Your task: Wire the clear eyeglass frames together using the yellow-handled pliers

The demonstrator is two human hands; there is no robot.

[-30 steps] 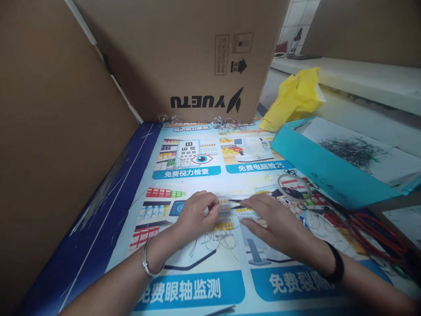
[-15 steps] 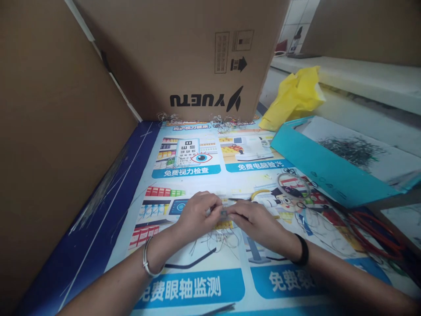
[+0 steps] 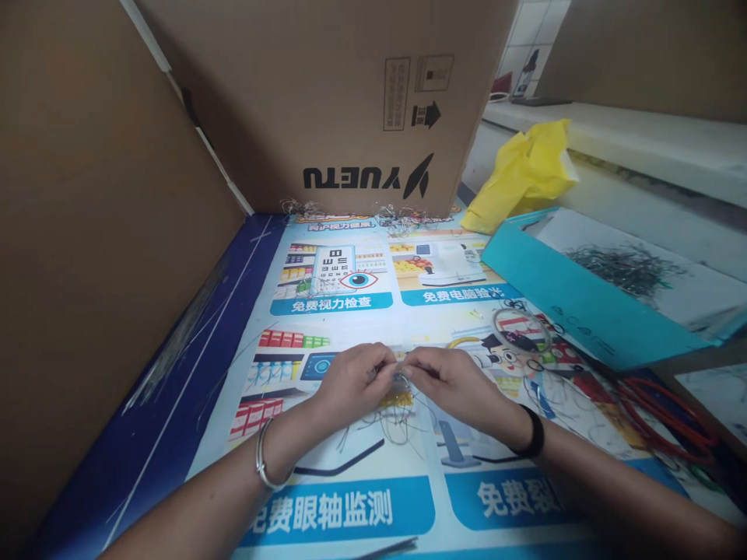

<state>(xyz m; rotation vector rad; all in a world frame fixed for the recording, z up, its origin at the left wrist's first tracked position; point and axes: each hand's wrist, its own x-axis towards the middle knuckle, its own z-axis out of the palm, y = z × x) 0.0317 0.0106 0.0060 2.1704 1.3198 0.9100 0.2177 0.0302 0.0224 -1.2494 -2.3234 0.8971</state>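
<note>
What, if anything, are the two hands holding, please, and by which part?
The left hand and right hand almost meet, seemingly pinching something fine between them, but it is too small to tell what, or by which part.

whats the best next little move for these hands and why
Probably easing the right hand slightly aside for a clearer look: it nearly meets the left hand at a small piece, partly covered and too blurred to identify, and loose strands lie just below, where they might snag.
</note>
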